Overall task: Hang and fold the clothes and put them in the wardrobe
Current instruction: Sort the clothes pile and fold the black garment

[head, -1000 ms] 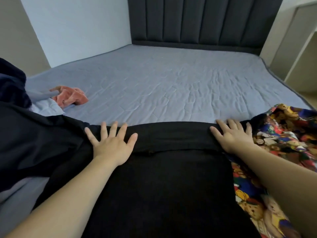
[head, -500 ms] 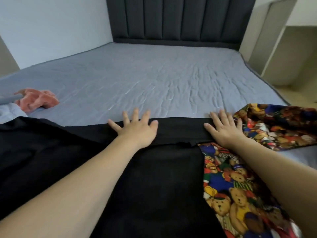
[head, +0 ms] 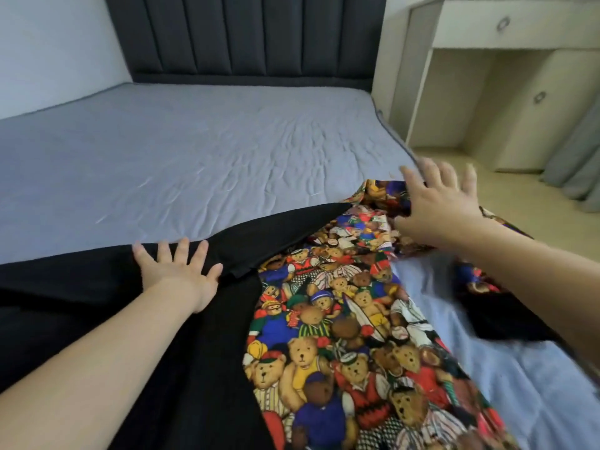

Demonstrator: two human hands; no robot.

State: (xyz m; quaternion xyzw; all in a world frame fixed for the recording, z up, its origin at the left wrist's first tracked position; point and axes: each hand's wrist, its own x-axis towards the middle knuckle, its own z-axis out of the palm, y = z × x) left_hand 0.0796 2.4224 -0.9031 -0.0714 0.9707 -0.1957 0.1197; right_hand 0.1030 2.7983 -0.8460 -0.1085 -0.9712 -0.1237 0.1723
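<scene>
Black garment (head: 181,368) under flat, spread left-hand fingers (head: 181,254); right-hand fingers (head: 435,177) splayed, blurred, over teddy-bear fabric (head: 341,345).

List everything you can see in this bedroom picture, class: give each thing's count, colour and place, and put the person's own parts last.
black garment: one, black, spread over the near left of the bed
teddy-bear print garment: one, multicoloured, beside the black one, to its right
bed sheet: one, pale blue-grey, covering the mattress
headboard: one, dark grey, padded, at the bed's far end
cabinet: one, cream, right of the bed
curtain: one, grey, far right
left hand: flat on the black garment
right hand: fingers spread, blurred, over the print garment's far end
</scene>
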